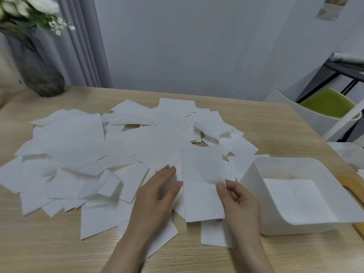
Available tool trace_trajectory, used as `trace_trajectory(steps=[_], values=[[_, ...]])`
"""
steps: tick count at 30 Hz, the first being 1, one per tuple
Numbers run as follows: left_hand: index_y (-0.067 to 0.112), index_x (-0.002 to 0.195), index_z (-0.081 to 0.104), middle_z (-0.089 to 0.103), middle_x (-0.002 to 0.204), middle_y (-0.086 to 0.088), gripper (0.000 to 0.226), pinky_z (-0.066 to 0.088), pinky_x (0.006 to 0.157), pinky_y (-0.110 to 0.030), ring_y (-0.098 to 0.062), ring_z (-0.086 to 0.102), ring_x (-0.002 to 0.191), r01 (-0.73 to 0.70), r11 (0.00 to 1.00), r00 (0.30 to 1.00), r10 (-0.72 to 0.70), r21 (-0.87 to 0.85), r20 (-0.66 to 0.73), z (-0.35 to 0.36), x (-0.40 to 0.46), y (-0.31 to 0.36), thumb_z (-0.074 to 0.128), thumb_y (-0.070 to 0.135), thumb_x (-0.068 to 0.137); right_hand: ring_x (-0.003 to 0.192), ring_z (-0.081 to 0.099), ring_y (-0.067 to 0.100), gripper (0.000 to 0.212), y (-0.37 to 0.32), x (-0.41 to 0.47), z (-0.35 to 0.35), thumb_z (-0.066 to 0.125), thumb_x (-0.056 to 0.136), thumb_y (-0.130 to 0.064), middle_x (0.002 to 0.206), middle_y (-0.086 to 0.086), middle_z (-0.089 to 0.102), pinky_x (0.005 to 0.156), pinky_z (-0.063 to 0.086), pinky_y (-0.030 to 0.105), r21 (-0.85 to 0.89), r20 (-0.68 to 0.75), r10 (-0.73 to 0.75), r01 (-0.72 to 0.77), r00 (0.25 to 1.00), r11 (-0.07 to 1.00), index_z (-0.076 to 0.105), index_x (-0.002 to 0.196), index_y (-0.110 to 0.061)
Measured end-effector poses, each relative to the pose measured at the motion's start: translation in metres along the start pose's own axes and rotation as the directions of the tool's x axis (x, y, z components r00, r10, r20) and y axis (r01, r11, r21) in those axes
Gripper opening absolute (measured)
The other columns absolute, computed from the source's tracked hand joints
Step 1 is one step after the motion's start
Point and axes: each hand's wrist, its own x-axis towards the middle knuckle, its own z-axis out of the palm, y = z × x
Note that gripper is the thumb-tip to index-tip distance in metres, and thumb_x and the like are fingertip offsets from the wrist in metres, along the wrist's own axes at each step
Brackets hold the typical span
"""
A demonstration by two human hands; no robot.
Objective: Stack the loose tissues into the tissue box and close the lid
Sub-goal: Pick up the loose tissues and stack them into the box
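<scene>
Right now, in the head view, your right hand [239,201] pinches one folded tissue [202,186] by its right edge, thumb on top and the other fingers curled beneath, so the sheet hangs from a single side. Your left hand [157,196] lies flat with fingers straight and close together, resting on the loose tissues [78,154] just beside the held sheet; it grips nothing. The tissue box [295,196] stands just to the right of your right hand, open, with at least one sheet lying flat on its bottom. A pale tan piece [352,186] shows behind the box, partly hidden; it may be the lid, though I cannot tell.

Because you hold the sheet by one edge only, it could sag, unfold or crease as you carry it over the near wall of the box, and land skewed on the sheet below. A crooked layer would likely tilt everything stacked after it, and the pile is large, so the stack might rise unevenly and stop the lid seating. Your left palm could also drag neighbouring sheets when it lifts, pushing some towards the table [59,243] edge nearest you. Sheets lie overlapped, so you may pick up two at once.
</scene>
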Motion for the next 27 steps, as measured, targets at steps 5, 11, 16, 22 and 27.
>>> trace_trajectory(steps=[5,11,16,22,27], values=[[0.019,0.111,0.073,0.075,0.107,0.008,0.023,0.052,0.082,-0.018,-0.005,0.068,0.103,0.17,0.893,0.985,-0.158,-0.417,0.063,-0.006,-0.003,0.022,0.062,0.017,0.091,0.064,0.065,0.02,0.007,-0.003,-0.011,0.015,0.066,0.088,-0.012,0.074,0.008,0.073,0.056,0.05,0.032,0.101,0.062,0.051,-0.057,0.997,0.993,0.072,0.086,-0.011],[0.015,0.092,0.076,0.076,0.095,-0.011,0.014,0.055,0.087,-0.055,-0.035,0.071,0.093,0.275,0.826,0.96,-0.264,-0.493,0.092,-0.008,-0.003,0.018,0.066,0.024,0.087,0.08,0.072,0.021,0.007,0.001,-0.022,0.033,0.065,0.089,-0.011,0.081,0.007,0.076,0.072,0.056,0.032,0.127,0.129,0.067,-0.083,0.989,0.988,0.072,0.089,-0.009],[0.02,0.095,0.075,0.075,0.097,-0.012,0.022,0.051,0.09,-0.056,-0.032,0.071,0.091,0.283,0.821,0.953,-0.301,-0.496,0.045,-0.007,-0.001,0.006,0.054,0.015,0.098,0.073,0.069,0.019,0.015,0.001,-0.02,0.032,0.064,0.089,-0.007,0.084,0.002,0.074,0.064,0.055,0.025,0.136,0.118,0.055,-0.071,0.992,0.988,0.07,0.1,-0.015],[0.017,0.109,0.069,0.076,0.102,-0.006,0.028,0.052,0.079,-0.039,-0.021,0.072,0.092,0.335,0.738,0.924,-0.378,-0.585,0.053,-0.012,0.004,0.0,0.044,0.009,0.101,0.068,0.065,0.014,0.041,0.005,0.008,0.012,0.051,0.095,-0.002,0.121,-0.01,0.057,0.061,0.05,0.024,0.012,0.052,0.071,-0.072,0.996,0.997,0.05,0.128,-0.026],[0.015,0.114,0.067,0.075,0.104,-0.006,0.028,0.051,0.078,-0.038,-0.021,0.072,0.092,0.357,0.72,0.919,-0.386,-0.595,0.084,-0.012,0.006,-0.001,0.044,0.006,0.101,0.063,0.063,0.018,0.053,0.005,0.02,0.006,0.05,0.094,-0.001,0.114,-0.018,0.054,0.075,0.049,0.04,0.017,0.1,0.137,-0.14,0.986,0.99,0.039,0.137,-0.029]])
